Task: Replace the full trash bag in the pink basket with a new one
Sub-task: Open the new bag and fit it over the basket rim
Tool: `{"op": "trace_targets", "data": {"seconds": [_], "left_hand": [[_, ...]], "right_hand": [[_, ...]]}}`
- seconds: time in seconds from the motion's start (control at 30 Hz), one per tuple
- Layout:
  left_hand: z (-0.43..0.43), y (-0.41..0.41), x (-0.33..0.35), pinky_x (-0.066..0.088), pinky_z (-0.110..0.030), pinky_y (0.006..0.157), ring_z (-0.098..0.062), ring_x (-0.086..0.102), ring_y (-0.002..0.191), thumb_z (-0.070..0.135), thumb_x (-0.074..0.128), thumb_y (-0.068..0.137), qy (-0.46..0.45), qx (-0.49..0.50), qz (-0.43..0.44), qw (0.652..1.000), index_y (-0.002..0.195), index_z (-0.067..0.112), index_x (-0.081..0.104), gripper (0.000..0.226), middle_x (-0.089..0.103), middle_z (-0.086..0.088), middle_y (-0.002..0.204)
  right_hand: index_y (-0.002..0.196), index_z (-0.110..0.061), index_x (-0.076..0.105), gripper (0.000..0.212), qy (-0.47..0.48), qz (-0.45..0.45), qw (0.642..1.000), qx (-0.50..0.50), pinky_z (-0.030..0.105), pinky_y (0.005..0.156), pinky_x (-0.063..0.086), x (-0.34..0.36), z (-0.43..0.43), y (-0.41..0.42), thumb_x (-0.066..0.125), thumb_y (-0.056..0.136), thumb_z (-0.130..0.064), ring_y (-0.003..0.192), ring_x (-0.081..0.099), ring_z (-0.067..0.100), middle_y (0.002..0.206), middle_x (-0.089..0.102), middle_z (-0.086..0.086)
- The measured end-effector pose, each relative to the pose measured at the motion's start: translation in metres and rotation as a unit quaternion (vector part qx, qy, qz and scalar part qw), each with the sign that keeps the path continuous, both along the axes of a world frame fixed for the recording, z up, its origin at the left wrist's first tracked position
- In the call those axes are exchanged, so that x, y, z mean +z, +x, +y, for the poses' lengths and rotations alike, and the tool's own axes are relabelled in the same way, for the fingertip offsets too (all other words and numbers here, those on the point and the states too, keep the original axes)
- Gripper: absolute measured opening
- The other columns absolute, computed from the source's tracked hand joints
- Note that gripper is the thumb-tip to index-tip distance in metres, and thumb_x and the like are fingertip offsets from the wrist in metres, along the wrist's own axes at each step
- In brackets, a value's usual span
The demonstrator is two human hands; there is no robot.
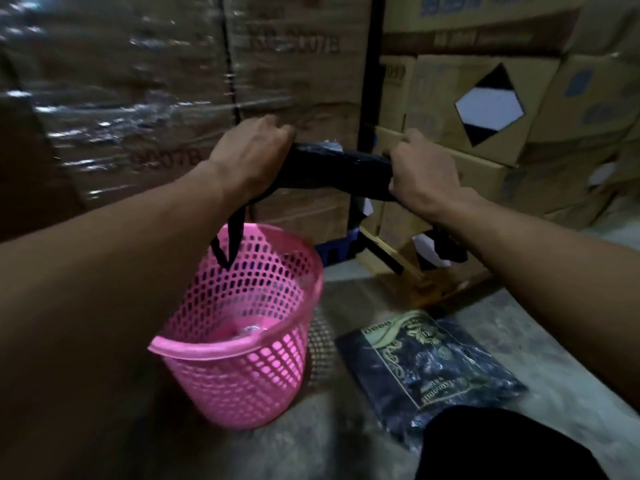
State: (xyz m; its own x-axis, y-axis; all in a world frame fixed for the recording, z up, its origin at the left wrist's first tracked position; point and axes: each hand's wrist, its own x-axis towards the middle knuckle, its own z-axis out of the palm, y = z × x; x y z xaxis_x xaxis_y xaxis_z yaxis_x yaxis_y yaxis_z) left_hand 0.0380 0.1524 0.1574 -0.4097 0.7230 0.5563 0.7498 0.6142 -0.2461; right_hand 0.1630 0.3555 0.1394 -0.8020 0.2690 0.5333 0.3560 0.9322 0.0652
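From my remote seat, I see the left hand (254, 150) and the right hand (420, 168) raised side by side, each with fingers curled tight around one end of a folded black trash bag (334, 168) stretched between them, a loose handle strap dangling from the left fist. The pink basket (242, 327) sits tilted on the concrete floor (346, 445) below the left forearm, something pale and unclear at its bottom. A dark packet of bags (429, 368) lies flat just right of it, with stacked cardboard boxes (485, 109) beyond.
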Motion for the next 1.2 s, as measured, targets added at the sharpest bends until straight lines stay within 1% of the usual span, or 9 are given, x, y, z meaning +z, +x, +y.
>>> {"op": "trace_targets", "data": {"seconds": [0.17,0.3,0.43,0.53,0.77,0.83,0.93,1.1,1.2], "left_hand": [[-0.086,-0.034,0.031,0.047,-0.045,0.067,-0.047,0.061,0.089,0.004,0.054,0.086,0.007,0.056,0.025,0.998,0.108,0.002,0.061,0.024,0.059,-0.026,0.099],[-0.143,-0.049,0.039,0.044,-0.039,0.063,-0.043,0.063,0.092,0.010,0.059,0.085,0.016,0.128,0.010,0.992,0.109,0.009,0.061,0.023,0.062,-0.020,0.104],[-0.169,-0.062,0.016,0.046,-0.040,0.063,-0.040,0.064,0.093,0.014,0.063,0.082,0.024,0.108,-0.008,0.994,0.127,0.016,0.045,0.049,0.062,-0.015,0.114],[-0.172,-0.067,-0.002,0.049,-0.042,0.067,-0.039,0.063,0.094,0.016,0.056,0.088,0.030,0.081,-0.054,0.995,0.122,0.017,0.043,0.037,0.061,-0.015,0.113],[-0.172,-0.075,-0.012,0.051,-0.045,0.082,-0.038,0.060,0.106,0.015,0.059,0.081,0.018,0.078,-0.164,0.983,0.123,0.021,0.053,0.042,0.060,-0.012,0.119],[-0.167,-0.078,-0.017,0.052,-0.046,0.085,-0.037,0.059,0.108,0.015,0.059,0.077,0.033,0.069,-0.183,0.980,0.120,0.020,0.056,0.043,0.060,-0.011,0.118],[-0.160,-0.087,-0.029,0.055,-0.045,0.079,-0.035,0.064,0.100,0.023,0.062,0.075,0.060,0.053,-0.212,0.974,0.104,0.022,0.061,0.029,0.066,-0.009,0.106],[-0.148,-0.084,-0.040,0.049,-0.026,0.072,-0.009,0.066,0.085,0.038,0.082,0.068,0.117,0.030,-0.328,0.937,0.092,0.023,0.067,0.031,0.071,0.006,0.086],[-0.144,-0.078,-0.043,0.053,-0.026,0.072,-0.005,0.068,0.074,0.050,0.082,0.066,0.206,0.000,-0.478,0.854,0.084,0.022,0.071,0.035,0.074,0.007,0.079]], "right_hand": [[0.109,-0.006,0.062,0.027,-0.002,0.018,0.998,0.062,0.039,0.067,0.041,0.037,-0.072,-0.046,0.059,0.083,-0.001,0.093,0.054,0.042,0.115,0.044,0.016],[0.107,-0.011,0.060,0.030,-0.002,0.012,0.989,0.146,0.037,0.067,0.039,0.052,-0.118,-0.081,0.059,0.079,-0.001,0.095,0.055,0.042,0.100,0.047,0.011],[0.109,-0.014,0.052,0.034,-0.021,0.000,0.979,0.204,0.033,0.065,0.035,0.052,-0.151,-0.106,0.059,0.078,-0.004,0.099,0.059,0.040,0.108,0.063,0.016],[0.096,-0.016,0.042,0.024,-0.036,-0.021,0.979,0.201,0.036,0.062,0.035,0.045,-0.162,-0.115,0.057,0.080,-0.008,0.088,0.058,0.045,0.096,0.061,0.021],[0.095,-0.009,0.069,0.015,-0.011,-0.003,0.971,0.237,0.037,0.072,0.047,0.032,-0.151,-0.129,0.064,0.081,-0.012,0.091,0.059,0.037,0.099,0.055,0.014],[0.097,-0.010,0.070,0.017,0.004,0.003,0.972,0.236,0.034,0.071,0.042,0.028,-0.146,-0.132,0.064,0.082,-0.013,0.094,0.060,0.037,0.098,0.060,0.015],[0.103,-0.012,0.065,0.022,-0.005,0.021,0.973,0.229,0.038,0.073,0.047,0.021,-0.137,-0.137,0.060,0.082,-0.009,0.097,0.061,0.039,0.102,0.068,0.016],[0.093,-0.015,0.060,0.013,-0.050,0.024,0.973,0.224,0.037,0.064,0.047,0.012,-0.127,-0.148,0.057,0.083,-0.008,0.085,0.062,0.039,0.091,0.068,0.018],[0.091,-0.011,0.071,0.014,-0.028,0.036,0.971,0.235,0.029,0.066,0.035,0.000,-0.122,-0.156,0.061,0.082,-0.007,0.089,0.059,0.035,0.091,0.063,0.012]]}}
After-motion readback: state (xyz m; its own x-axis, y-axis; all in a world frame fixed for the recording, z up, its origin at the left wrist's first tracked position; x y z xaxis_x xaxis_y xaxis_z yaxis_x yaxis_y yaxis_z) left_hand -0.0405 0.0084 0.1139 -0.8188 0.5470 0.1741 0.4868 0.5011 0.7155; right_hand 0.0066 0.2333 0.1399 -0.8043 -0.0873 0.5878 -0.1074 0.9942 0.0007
